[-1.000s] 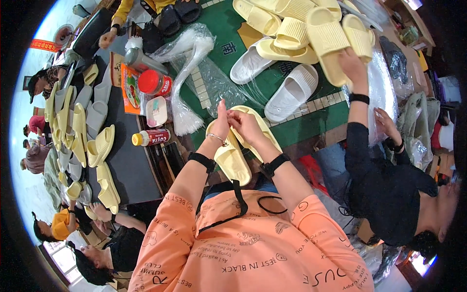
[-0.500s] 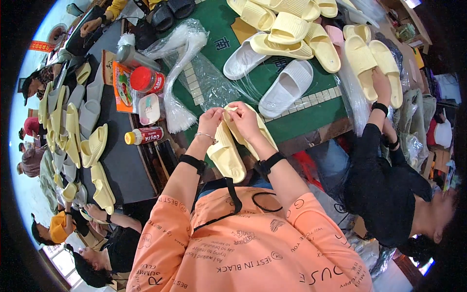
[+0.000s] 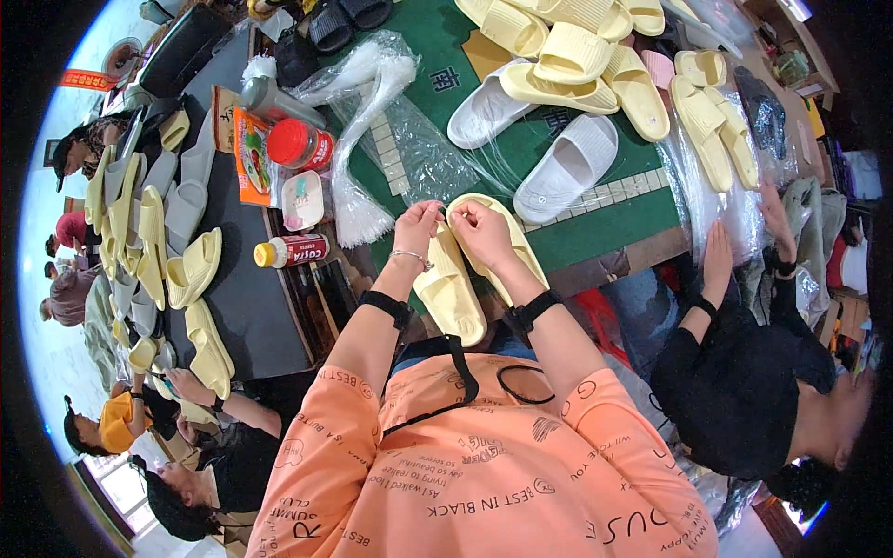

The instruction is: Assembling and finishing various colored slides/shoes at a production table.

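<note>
A pair of pale yellow slippers lies at the near table edge, the left slipper [image 3: 448,296] and the right slipper [image 3: 517,240] side by side. Above their far ends, my left hand [image 3: 419,230] is closed in a pinch. My right hand [image 3: 480,234] pinches close beside it, over the right slipper. Whatever sits between the fingertips is too small or hidden to name. Left of my hands, a bundle of thin white plastic strands [image 3: 356,197] trails across clear plastic film [image 3: 423,153] on the green table mat [image 3: 595,244].
Grey slippers [image 3: 569,167] and a heap of yellow slippers [image 3: 572,54] lie beyond. At left stand a red-lidded jar [image 3: 296,146], a small white tub [image 3: 305,201] and a yellow-capped bottle [image 3: 291,251]. At right, a co-worker's hands [image 3: 718,256] touch a plastic bag beside yellow slippers [image 3: 702,130].
My hands stay pinched over the slippers, with the fingertips slightly further apart. The co-worker has let go of the yellow slippers and moved both hands onto the plastic. The view has shifted slightly.
</note>
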`<act>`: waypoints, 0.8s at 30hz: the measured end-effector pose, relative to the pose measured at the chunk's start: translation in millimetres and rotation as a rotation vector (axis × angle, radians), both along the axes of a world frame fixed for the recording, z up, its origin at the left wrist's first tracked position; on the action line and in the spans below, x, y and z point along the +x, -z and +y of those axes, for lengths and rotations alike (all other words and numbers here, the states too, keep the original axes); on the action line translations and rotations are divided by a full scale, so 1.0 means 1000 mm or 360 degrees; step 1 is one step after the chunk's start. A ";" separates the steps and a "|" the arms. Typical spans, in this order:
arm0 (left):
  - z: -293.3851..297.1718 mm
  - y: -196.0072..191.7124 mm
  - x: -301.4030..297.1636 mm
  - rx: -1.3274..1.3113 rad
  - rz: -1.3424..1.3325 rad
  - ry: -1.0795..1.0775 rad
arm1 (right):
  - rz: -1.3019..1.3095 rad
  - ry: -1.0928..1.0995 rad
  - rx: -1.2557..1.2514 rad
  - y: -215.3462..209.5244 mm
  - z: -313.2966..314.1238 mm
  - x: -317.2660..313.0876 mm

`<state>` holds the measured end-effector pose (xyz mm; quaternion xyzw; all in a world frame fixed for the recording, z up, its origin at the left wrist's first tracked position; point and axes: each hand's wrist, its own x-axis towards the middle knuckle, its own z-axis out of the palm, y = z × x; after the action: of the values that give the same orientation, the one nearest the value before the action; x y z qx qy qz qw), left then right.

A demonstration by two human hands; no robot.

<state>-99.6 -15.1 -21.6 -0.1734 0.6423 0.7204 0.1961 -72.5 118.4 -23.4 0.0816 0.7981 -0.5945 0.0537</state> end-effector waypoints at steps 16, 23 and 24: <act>0.003 -0.001 0.002 -0.0177 0.0069 0.0036 | 0.0059 0.0044 0.0044 -0.004 0.000 0.001; 0.003 -0.001 0.002 -0.0084 0.0036 -0.0004 | 0.0012 0.0067 -0.0014 0.006 -0.002 0.001; 0.002 -0.002 0.002 -0.0102 0.0021 0.0002 | -0.0004 0.0048 0.0059 0.000 -0.002 0.000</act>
<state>-97.1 -13.1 -20.0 -0.1744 0.6665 0.7004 0.1867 -72.1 116.4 -23.5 0.0953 0.8076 -0.5803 0.0443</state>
